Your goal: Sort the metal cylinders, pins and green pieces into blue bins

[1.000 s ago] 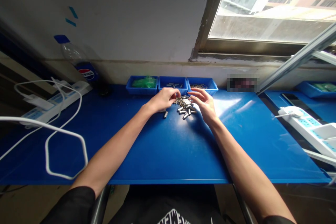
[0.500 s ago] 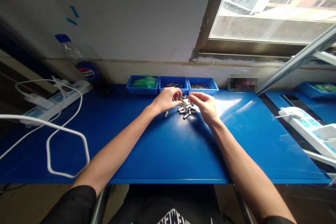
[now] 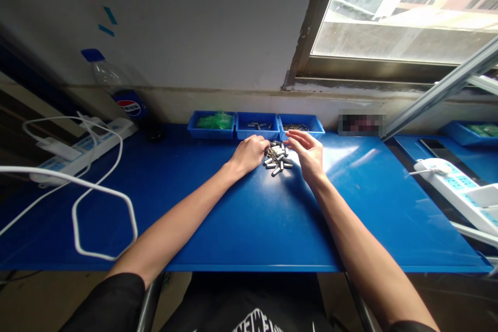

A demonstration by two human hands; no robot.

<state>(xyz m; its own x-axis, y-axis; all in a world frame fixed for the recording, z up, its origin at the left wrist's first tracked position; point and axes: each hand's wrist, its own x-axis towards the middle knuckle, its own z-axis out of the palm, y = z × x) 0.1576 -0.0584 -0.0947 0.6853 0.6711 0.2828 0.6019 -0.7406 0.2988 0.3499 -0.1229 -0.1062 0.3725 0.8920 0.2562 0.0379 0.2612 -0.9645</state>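
Observation:
A small pile of short grey metal cylinders [image 3: 277, 171] mixed with thin brass-coloured screws [image 3: 275, 154] lies on the blue table between my hands. My left hand [image 3: 249, 152] rests at the pile's left edge, back upward. Its fingers are curled closed, and what they hold, if anything, is hidden. My right hand [image 3: 306, 151] is held just right of the pile, its fingers bent and apart, with nothing visible between them.
Behind my hands stand three blue bins: a left bin [image 3: 190, 131] with green plastic, a middle bin [image 3: 257, 135] with metal cylinders, a right bin [image 3: 317, 128] with screws. A cola bottle [image 3: 130, 104], white cables [image 3: 73, 218] and power strips [image 3: 455, 181] flank the table.
My left hand has lowered and curled its fingers at the pile's edge; the loose cylinder near it no longer shows. My right hand's fingers have spread from a pinch.

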